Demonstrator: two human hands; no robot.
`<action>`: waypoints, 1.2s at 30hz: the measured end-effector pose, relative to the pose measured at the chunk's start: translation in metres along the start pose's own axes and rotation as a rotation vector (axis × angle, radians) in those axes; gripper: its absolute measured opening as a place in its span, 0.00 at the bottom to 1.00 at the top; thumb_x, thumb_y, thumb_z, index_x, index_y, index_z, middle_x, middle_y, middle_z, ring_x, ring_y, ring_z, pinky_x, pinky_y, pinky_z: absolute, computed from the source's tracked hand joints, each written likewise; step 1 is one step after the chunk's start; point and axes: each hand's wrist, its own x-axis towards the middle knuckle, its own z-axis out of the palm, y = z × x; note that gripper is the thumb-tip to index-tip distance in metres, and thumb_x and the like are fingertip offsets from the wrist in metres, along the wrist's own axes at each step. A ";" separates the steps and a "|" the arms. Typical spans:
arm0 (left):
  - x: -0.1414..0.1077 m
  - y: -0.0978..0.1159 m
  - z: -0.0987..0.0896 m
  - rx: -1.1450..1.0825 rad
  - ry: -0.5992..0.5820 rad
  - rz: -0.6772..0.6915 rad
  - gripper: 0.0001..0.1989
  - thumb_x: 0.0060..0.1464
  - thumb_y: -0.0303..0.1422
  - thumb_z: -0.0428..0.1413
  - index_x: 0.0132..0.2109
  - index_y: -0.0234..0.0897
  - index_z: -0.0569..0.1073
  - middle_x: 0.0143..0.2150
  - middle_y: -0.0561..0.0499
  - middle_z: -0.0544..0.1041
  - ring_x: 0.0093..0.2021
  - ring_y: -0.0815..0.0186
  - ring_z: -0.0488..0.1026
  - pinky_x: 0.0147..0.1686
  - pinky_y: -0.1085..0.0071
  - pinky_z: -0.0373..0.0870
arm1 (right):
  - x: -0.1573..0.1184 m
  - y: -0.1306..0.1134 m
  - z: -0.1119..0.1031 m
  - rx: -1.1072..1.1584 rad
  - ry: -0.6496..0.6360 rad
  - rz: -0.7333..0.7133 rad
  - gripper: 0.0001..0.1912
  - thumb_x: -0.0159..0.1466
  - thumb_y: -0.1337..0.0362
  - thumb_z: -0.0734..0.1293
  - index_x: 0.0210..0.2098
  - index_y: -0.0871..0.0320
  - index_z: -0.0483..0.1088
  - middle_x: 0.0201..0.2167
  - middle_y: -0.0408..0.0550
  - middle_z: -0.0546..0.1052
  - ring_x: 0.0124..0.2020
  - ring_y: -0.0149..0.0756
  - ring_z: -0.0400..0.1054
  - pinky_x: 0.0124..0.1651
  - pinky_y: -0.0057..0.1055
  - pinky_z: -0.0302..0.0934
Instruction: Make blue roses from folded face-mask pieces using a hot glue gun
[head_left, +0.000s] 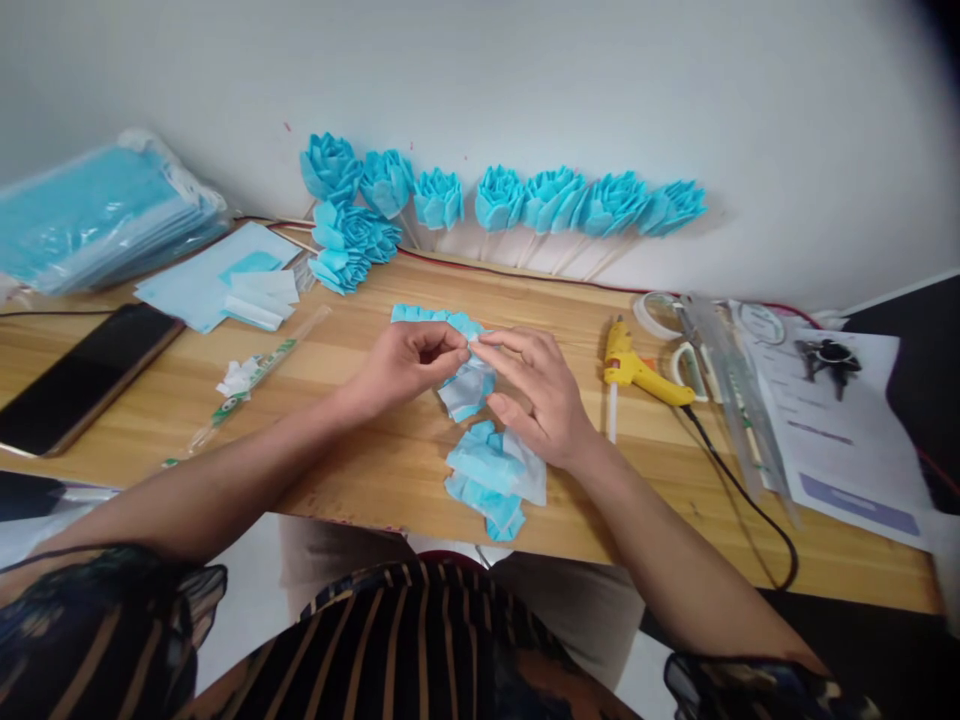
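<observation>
My left hand point(409, 362) is closed in a pinch, thumb against index finger, above the middle of the wooden table. What it pinches, if anything, is too small to make out. My right hand point(536, 385) meets those fingertips with its outstretched index finger. Its thumb stays apart from the other fingers. Right under the hands lie folded light-blue fabric pieces point(469, 388), partly covered by the fingers. Closer to the table's front edge is a loose pile of blue and whitish fabric pieces point(487, 470), just below my right hand.
Blue fabric flowers on sticks point(555, 198) lean along the wall. A yellow glue gun point(637, 370) with a cord lies right, near tape rolls point(658, 314), papers point(840, 440) and keys point(828, 360). Left are a phone point(82, 375), bagged blue sheets point(97, 215) and a clear wrapper point(259, 378).
</observation>
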 end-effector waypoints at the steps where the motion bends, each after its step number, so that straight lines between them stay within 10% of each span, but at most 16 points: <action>1: 0.000 0.000 0.000 -0.001 0.002 0.014 0.12 0.55 0.37 0.58 0.30 0.33 0.73 0.23 0.55 0.67 0.23 0.73 0.61 0.23 0.75 0.57 | 0.000 -0.001 -0.001 0.013 0.020 0.026 0.25 0.69 0.56 0.62 0.65 0.43 0.63 0.57 0.49 0.72 0.58 0.48 0.65 0.61 0.53 0.58; 7: 0.000 -0.002 -0.002 0.024 0.011 0.087 0.10 0.56 0.34 0.58 0.30 0.32 0.73 0.25 0.53 0.70 0.25 0.73 0.64 0.25 0.76 0.60 | -0.001 0.005 -0.004 0.292 0.333 0.415 0.20 0.71 0.54 0.60 0.59 0.48 0.69 0.57 0.49 0.74 0.57 0.42 0.68 0.57 0.45 0.67; 12: -0.004 -0.004 -0.003 0.069 -0.089 0.161 0.09 0.59 0.34 0.57 0.37 0.33 0.78 0.31 0.50 0.77 0.29 0.72 0.69 0.29 0.76 0.63 | -0.001 0.016 0.002 0.620 0.241 0.621 0.17 0.68 0.51 0.64 0.50 0.50 0.76 0.45 0.46 0.80 0.48 0.38 0.74 0.52 0.38 0.69; 36: -0.003 -0.004 0.003 0.026 -0.144 -0.019 0.11 0.57 0.37 0.59 0.36 0.32 0.79 0.25 0.53 0.74 0.24 0.73 0.66 0.24 0.77 0.60 | 0.001 0.012 0.006 0.636 0.269 0.657 0.09 0.61 0.55 0.71 0.35 0.54 0.78 0.33 0.42 0.80 0.36 0.31 0.72 0.43 0.31 0.67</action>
